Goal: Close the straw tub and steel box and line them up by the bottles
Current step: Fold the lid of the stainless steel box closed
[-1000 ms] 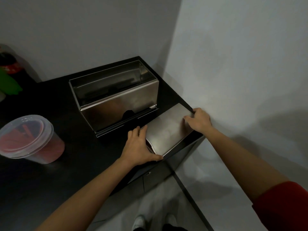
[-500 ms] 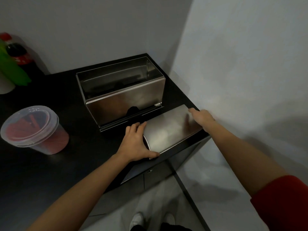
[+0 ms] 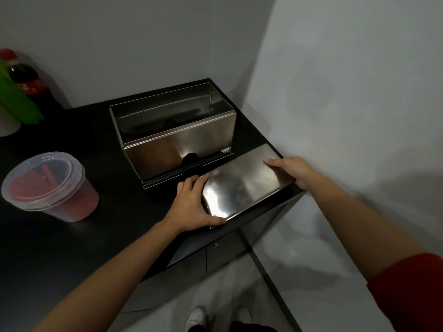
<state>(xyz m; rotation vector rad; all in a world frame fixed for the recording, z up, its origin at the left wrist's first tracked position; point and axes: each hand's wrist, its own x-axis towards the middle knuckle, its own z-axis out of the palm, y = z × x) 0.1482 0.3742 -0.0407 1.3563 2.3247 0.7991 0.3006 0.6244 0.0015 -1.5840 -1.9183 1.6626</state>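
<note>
An open steel box (image 3: 182, 149) stands near the far right corner of the black counter (image 3: 60, 248), its inside looking empty. Its flat steel lid (image 3: 242, 183) lies in front of it at the counter's right edge. My left hand (image 3: 191, 207) grips the lid's near left end, thumb along the front edge. My right hand (image 3: 287, 171) holds the lid's far right end. The clear plastic straw tub (image 3: 51, 188), with red straws inside and its lid resting on top, sits at the left. Bottles (image 3: 24, 80) stand at the far left by the wall.
White walls close the counter at the back and on the right. A green shape (image 3: 16, 101) and a white object (image 3: 6, 123) stand by the bottles. Below the counter edge are cabinet doors (image 3: 211, 255), the floor and my shoes (image 3: 196, 317).
My right hand has slid along the lid's far end to grip its right edge. The left hand stays on the near end. The view has shifted, showing more of the bottles.
</note>
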